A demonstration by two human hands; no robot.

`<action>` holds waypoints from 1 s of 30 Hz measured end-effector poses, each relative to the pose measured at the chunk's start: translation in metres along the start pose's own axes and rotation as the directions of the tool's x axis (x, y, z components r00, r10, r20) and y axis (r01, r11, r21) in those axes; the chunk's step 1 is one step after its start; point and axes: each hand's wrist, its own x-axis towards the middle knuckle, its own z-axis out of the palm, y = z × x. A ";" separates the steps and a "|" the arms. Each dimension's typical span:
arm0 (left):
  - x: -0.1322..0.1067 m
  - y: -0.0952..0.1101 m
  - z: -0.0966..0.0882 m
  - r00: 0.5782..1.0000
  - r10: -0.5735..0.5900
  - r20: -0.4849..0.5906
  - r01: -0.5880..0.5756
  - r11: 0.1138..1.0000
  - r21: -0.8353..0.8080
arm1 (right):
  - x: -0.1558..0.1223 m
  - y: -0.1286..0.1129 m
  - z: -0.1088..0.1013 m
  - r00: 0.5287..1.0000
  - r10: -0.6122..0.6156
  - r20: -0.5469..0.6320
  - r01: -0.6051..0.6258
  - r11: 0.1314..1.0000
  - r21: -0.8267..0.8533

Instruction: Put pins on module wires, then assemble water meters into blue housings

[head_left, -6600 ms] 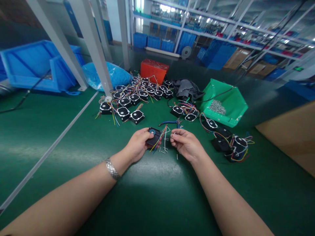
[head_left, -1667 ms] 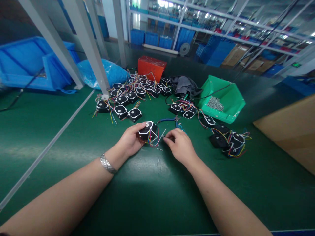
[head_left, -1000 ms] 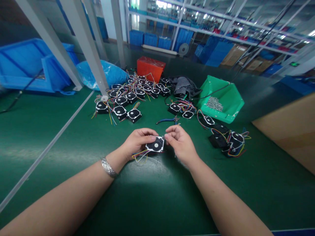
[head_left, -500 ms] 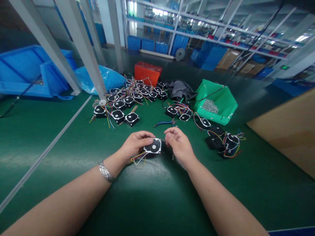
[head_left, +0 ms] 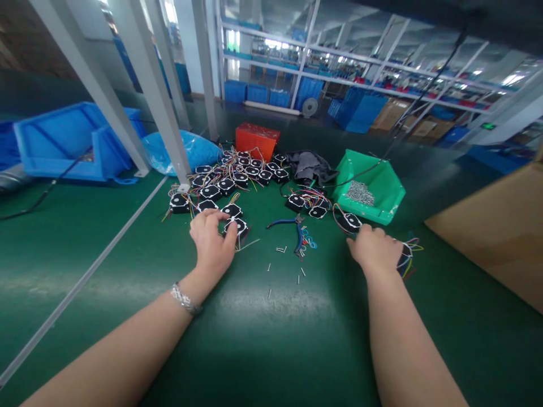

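My left hand (head_left: 211, 244) lies over a small black fan (head_left: 238, 226) with a white label, fingers curled round its near edge and thumb against its side, so I grip it where it sits on the green table (head_left: 271, 339). It sits at the near end of a cluster of like fans (head_left: 231, 175), their coloured wires tangled among them. There is a bracelet (head_left: 183, 298) on that wrist.

My right hand (head_left: 375, 249) is well apart from the left, palm down, fingers bent over a second pile of fans (head_left: 405, 254) on the right. I cannot tell whether it has closed on one; the fingertips are hidden.

Between my hands lie blue-handled cutters (head_left: 292, 226), and nearer me a scatter of short pins (head_left: 280, 265). Beyond the cutters sit a few more fans (head_left: 305, 204) with looped wires, and to their right a green bin (head_left: 373, 189) holding a heap of small metal parts. Behind the cluster stand a red box (head_left: 257, 140), a dark cloth (head_left: 309, 164) and a blue bag (head_left: 186, 151). A blue tray (head_left: 68, 141) sits far left, and brown cardboard (head_left: 496, 232) on the right.
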 end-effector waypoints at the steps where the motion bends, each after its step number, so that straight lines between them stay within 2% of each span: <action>1: -0.005 0.004 -0.003 0.995 0.092 0.029 -0.091 0.995 -0.026 | 0.001 0.003 0.000 0.998 0.008 0.063 -0.007 1.000 -0.016; 3: -0.016 0.012 -0.006 0.950 0.232 0.211 -0.209 0.970 -0.126 | 0.004 0.007 0.002 0.985 0.017 0.171 -0.015 1.000 -0.016; 5: -0.024 0.018 -0.005 0.878 0.273 0.392 -0.232 0.961 -0.150 | 0.006 0.009 0.003 0.970 0.019 0.243 -0.019 1.000 -0.002; 6: -0.027 0.020 -0.003 0.862 0.257 0.437 -0.233 0.966 -0.110 | 0.006 0.008 0.003 0.965 0.020 0.263 -0.022 1.000 0.005; 8: -0.027 0.020 0.002 0.862 0.197 0.468 -0.243 0.969 0.039 | 0.005 0.006 0.001 0.962 0.019 0.271 -0.025 1.000 0.018; 10: -0.021 0.016 0.006 0.856 0.147 0.496 -0.267 0.947 0.180 | 0.002 0.003 -0.004 0.970 0.017 0.244 -0.026 0.999 0.035; 12: -0.014 0.009 0.009 0.836 0.141 0.530 -0.299 0.928 0.224 | -0.004 -0.002 -0.010 0.982 0.010 0.190 -0.021 0.998 0.058; 15: -0.007 0.000 0.013 0.828 0.192 0.527 -0.311 0.939 0.146 | -0.012 -0.009 -0.018 0.998 -0.026 0.064 0.020 0.996 0.092; 17: -0.007 -0.002 0.014 0.848 0.206 0.489 -0.278 0.957 0.079 | -0.017 -0.015 -0.021 0.997 -0.042 -0.062 0.050 0.990 0.130; 19: -0.008 0.000 0.014 0.878 0.203 0.433 -0.220 0.975 -0.010 | -0.022 -0.021 -0.021 0.970 -0.053 -0.237 0.105 0.972 0.213; 21: -0.010 0.005 0.013 0.906 0.175 0.385 -0.121 0.980 -0.161 | -0.027 -0.029 -0.019 0.897 -0.101 -0.431 0.260 0.908 0.328; 22: -0.012 0.008 0.013 0.911 0.138 0.389 -0.043 0.969 -0.244 | -0.030 -0.034 -0.018 0.840 -0.141 -0.523 0.374 0.850 0.372; 23: -0.014 0.012 0.012 0.898 0.083 0.431 0.064 0.947 -0.316 | -0.033 -0.039 -0.016 0.777 -0.186 -0.602 0.493 0.775 0.396; 24: -0.016 0.015 0.012 0.858 0.020 0.513 0.199 0.908 -0.369 | -0.037 -0.044 -0.015 0.712 -0.232 -0.663 0.602 0.689 0.404; 25: -0.018 0.018 0.012 0.790 -0.037 0.612 0.351 0.845 -0.404 | -0.042 -0.050 -0.014 0.652 -0.275 -0.706 0.691 0.600 0.404; 26: -0.020 0.021 0.011 0.700 -0.068 0.711 0.503 0.753 -0.423 | -0.048 -0.055 -0.013 0.605 -0.312 -0.733 0.757 0.512 0.407; 27: -0.022 0.024 0.011 0.603 -0.060 0.795 0.637 0.636 -0.435 | -0.054 -0.061 -0.012 0.571 -0.342 -0.746 0.801 0.430 0.416; 28: -0.024 0.026 0.010 0.526 -0.017 0.850 0.739 0.504 -0.447 | -0.060 -0.066 -0.012 0.549 -0.367 -0.751 0.828 0.358 0.431; 29: -0.025 0.028 0.009 0.482 0.041 0.875 0.805 0.374 -0.460 | -0.066 -0.071 -0.012 0.536 -0.386 -0.750 0.843 0.295 0.451; 30: -0.026 0.029 0.008 0.465 0.093 0.880 0.841 0.264 -0.472 | -0.072 -0.076 -0.012 0.528 -0.408 -0.745 0.849 0.242 0.470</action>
